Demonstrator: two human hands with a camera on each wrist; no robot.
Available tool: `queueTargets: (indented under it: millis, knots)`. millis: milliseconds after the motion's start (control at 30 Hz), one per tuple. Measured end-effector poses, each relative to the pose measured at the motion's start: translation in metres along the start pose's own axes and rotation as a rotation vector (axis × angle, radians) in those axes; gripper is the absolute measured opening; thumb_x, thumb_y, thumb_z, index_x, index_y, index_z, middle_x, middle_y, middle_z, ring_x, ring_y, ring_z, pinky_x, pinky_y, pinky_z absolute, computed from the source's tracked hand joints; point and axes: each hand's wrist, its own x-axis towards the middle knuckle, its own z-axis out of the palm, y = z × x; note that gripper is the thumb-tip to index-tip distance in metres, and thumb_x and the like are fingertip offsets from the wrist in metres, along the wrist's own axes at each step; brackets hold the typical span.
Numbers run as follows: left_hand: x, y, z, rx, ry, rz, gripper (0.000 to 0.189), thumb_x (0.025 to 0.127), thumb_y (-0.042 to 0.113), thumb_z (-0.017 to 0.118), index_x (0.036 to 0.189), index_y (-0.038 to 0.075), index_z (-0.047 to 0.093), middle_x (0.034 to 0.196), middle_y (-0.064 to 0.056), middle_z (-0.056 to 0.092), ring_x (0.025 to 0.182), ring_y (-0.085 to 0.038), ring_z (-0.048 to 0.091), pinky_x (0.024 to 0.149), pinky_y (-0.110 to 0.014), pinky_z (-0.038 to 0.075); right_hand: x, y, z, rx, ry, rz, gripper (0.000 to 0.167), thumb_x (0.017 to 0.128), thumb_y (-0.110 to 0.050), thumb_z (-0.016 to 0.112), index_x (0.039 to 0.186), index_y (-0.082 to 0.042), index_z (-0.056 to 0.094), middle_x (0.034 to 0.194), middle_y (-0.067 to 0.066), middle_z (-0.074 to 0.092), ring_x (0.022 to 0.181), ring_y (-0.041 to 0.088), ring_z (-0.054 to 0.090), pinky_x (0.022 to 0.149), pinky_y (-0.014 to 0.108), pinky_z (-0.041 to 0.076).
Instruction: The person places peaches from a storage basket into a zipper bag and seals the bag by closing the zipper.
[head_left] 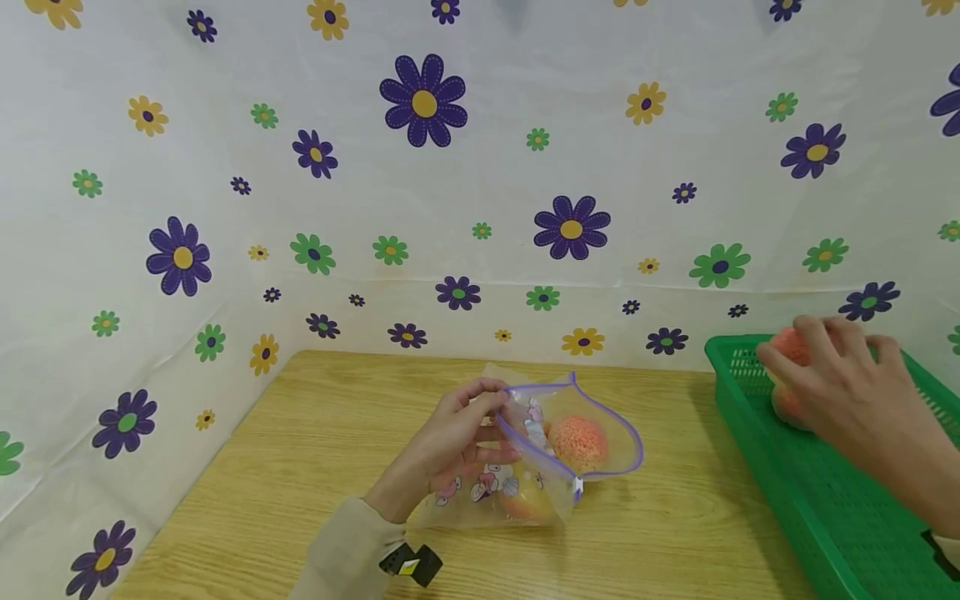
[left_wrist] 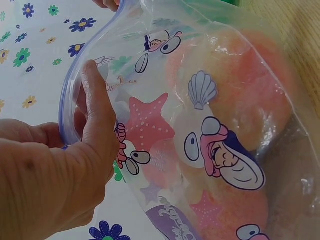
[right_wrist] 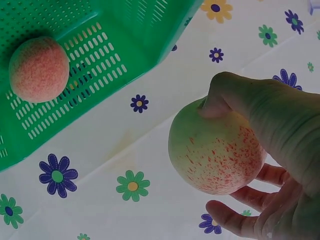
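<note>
Gripping the held peach [right_wrist: 215,150]: right hand [head_left: 851,379], thumb one side, fingers the other, head view 3 to 4 o'clock. Peach is off the basket floor, near the far end of the green basket [head_left: 798,508], which sits at 4 o'clock. Second peach [right_wrist: 39,69] in the basket, just below that hand in head view.

Left hand [head_left: 461,433] at 6 o'clock, pinching the rim of the clear zip bag [head_left: 480,508], thumb and fingers either side of the purple edge. Bag mouth gapes at the bag's 2 o'clock; white slider [head_left: 578,486] at 5 o'clock on the loop. At least two peaches inside: bagged peach [head_left: 579,443] by the mouth, lower peach [head_left: 528,502] toward the bag's 6 o'clock. Exact count: can't tell, film and prints overlap. Bag rests on wood-grain worktop [head_left: 262,475]; flowered backdrop [head_left: 480,158] at 12.
</note>
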Motion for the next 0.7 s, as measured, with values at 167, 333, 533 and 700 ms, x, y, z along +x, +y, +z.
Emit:
queueTargets:
  millis: [167, 333, 533, 700]
  knots:
    - [0.0, 0.0, 0.0, 0.001, 0.008, -0.006, 0.021, 0.108, 0.019, 0.046, 0.126, 0.011, 0.053, 0.093, -0.001, 0.056, 0.077, -0.015, 0.068, 0.069, -0.032, 0.066, 0.001, -0.003, 0.001, 0.05, 0.044, -0.019, 0.07, 0.058, -0.004, 0.093, 0.114, -0.01, 0.051, 0.119, 0.035, 0.045, 0.108, 0.057, 0.049, 0.07, 0.071, 0.055]
    - [0.0, 0.0, 0.0, 0.008, 0.01, -0.011, 0.022, 0.108, 0.02, 0.046, 0.127, 0.011, 0.053, 0.094, -0.001, 0.057, 0.078, -0.015, 0.069, 0.07, -0.031, 0.066, 0.001, -0.007, 0.001, 0.089, 0.08, -0.03, 0.072, 0.058, -0.002, 0.092, 0.116, -0.009, 0.05, 0.12, 0.034, 0.045, 0.108, 0.057, 0.048, 0.065, 0.069, 0.056]
    - [-0.001, 0.0, 0.0, 0.01, 0.01, -0.011, 0.023, 0.108, 0.02, 0.046, 0.127, 0.011, 0.053, 0.095, -0.001, 0.057, 0.079, -0.015, 0.069, 0.07, -0.031, 0.066, 0.003, -0.012, 0.0, 0.151, 0.1, -0.026, 0.077, 0.054, 0.001, 0.093, 0.117, -0.012, 0.05, 0.121, 0.032, 0.046, 0.108, 0.055, 0.047, 0.068, 0.07, 0.055]
    - [-0.001, -0.001, 0.0, 0.009, 0.012, -0.01, 0.022, 0.108, 0.02, 0.047, 0.127, 0.011, 0.054, 0.095, -0.001, 0.057, 0.078, -0.015, 0.068, 0.07, -0.032, 0.066, 0.005, -0.017, -0.002, 0.197, 0.125, -0.034, 0.076, 0.053, -0.002, 0.09, 0.117, -0.014, 0.052, 0.121, 0.029, 0.046, 0.106, 0.053, 0.049, 0.066, 0.067, 0.055]
